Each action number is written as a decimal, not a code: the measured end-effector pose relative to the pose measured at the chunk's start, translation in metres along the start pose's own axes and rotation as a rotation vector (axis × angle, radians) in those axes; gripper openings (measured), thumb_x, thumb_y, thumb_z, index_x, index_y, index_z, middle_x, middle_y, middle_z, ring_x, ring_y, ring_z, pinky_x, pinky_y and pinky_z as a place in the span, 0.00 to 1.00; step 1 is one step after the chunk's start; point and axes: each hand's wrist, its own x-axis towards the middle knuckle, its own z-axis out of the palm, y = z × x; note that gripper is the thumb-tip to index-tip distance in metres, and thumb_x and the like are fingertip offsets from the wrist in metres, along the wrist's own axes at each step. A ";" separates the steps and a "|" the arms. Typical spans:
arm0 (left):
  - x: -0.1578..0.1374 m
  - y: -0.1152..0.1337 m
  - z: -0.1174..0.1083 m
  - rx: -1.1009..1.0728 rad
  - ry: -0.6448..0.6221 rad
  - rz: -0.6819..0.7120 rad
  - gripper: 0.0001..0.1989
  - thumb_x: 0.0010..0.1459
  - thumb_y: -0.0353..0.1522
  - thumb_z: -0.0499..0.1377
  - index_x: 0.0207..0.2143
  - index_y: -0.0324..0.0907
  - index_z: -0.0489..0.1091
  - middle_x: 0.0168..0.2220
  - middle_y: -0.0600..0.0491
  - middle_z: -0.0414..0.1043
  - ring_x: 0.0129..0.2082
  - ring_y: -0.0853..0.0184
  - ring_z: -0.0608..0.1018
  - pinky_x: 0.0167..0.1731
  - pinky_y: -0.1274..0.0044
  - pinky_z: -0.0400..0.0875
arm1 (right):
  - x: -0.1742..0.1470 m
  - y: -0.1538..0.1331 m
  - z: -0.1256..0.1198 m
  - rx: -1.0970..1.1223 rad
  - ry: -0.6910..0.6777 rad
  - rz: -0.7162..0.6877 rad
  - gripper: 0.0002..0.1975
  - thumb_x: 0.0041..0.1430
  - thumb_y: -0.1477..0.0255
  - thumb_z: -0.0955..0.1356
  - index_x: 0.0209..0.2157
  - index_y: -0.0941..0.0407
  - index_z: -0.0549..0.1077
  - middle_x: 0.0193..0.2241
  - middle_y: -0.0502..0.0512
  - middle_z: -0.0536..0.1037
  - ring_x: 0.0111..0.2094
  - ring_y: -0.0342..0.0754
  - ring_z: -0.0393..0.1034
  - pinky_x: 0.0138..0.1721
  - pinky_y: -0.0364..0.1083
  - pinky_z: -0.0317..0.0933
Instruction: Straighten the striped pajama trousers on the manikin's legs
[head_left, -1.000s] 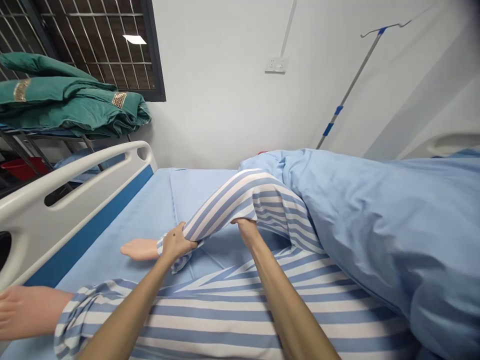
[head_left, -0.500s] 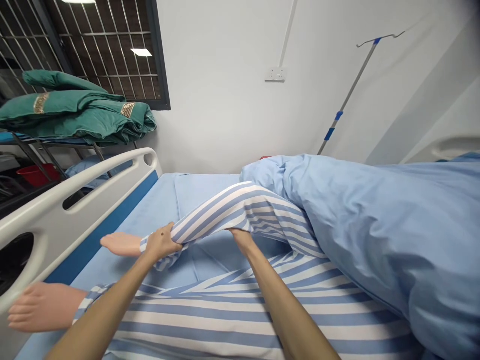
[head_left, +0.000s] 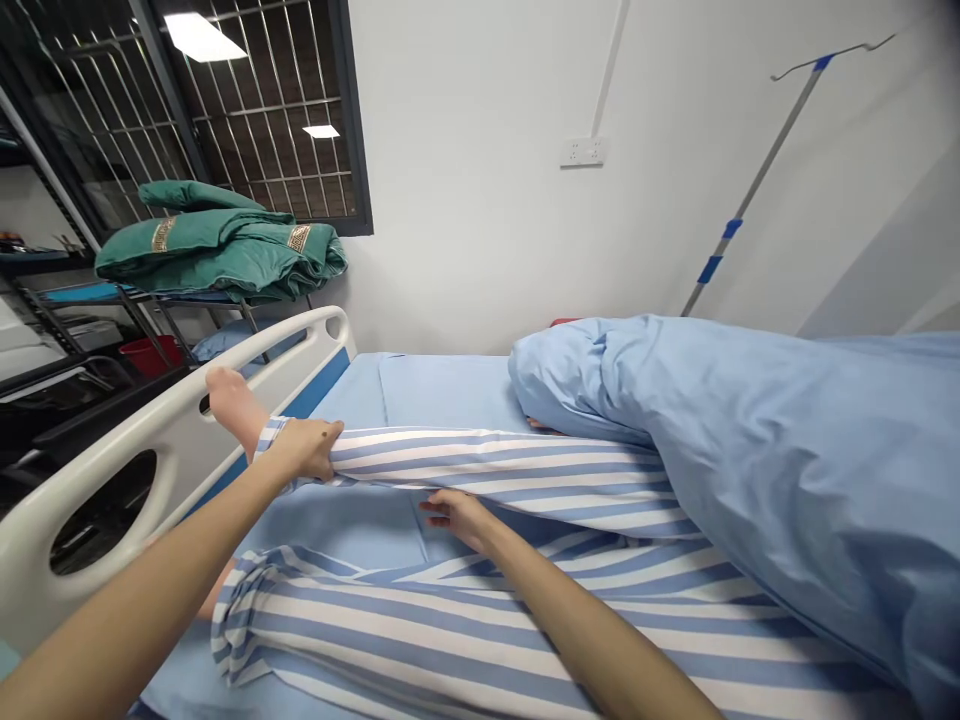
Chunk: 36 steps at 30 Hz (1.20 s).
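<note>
My left hand (head_left: pixel 306 448) is wrapped round the lower shin of the far leg (head_left: pixel 495 455), which wears blue-and-white striped trousers. The leg lies nearly straight, with its bare foot (head_left: pixel 236 405) tipped up near the footboard. Just below the middle of this leg is my right hand (head_left: pixel 459 515), its fingers apart and holding nothing; whether the fingertips touch the cloth is unclear. Closer to me, the other striped leg (head_left: pixel 390 620) rests on the bed, its foot mostly hidden behind my left forearm. The smooth feet look like a manikin's.
A white footboard (head_left: pixel 176 440) closes off the bed's left end. A light-blue quilt (head_left: pixel 750 430) covers the upper legs and the right side. Behind the bed stands a drip pole (head_left: pixel 765 180); folded green bedding (head_left: pixel 225 250) lies on a rack at left.
The far leg has gone from bent, knee raised, to nearly straight, and its foot has tipped up. My right hand has come off the knee's underside and opened. The view has shifted left.
</note>
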 end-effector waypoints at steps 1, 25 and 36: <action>-0.001 0.001 0.003 -0.014 -0.006 -0.015 0.25 0.35 0.40 0.60 0.39 0.44 0.63 0.36 0.46 0.73 0.34 0.54 0.75 0.30 0.71 0.66 | 0.000 -0.003 0.000 0.016 0.020 0.010 0.08 0.36 0.69 0.71 0.20 0.57 0.70 0.24 0.51 0.72 0.37 0.49 0.68 0.36 0.48 0.61; 0.032 0.167 0.071 -0.663 0.229 -0.344 0.24 0.42 0.49 0.57 0.40 0.48 0.61 0.35 0.54 0.73 0.36 0.59 0.75 0.29 0.76 0.62 | -0.041 -0.109 -0.046 -0.099 0.297 -0.591 0.06 0.34 0.79 0.65 0.19 0.56 0.69 0.21 0.44 0.69 0.28 0.42 0.60 0.32 0.43 0.57; 0.027 0.135 0.058 -0.579 0.196 -0.238 0.23 0.41 0.45 0.57 0.39 0.47 0.60 0.36 0.53 0.73 0.37 0.59 0.75 0.29 0.76 0.62 | -0.042 -0.106 -0.038 -0.136 0.271 -0.570 0.03 0.36 0.75 0.66 0.20 0.56 0.70 0.22 0.45 0.71 0.30 0.44 0.62 0.37 0.45 0.58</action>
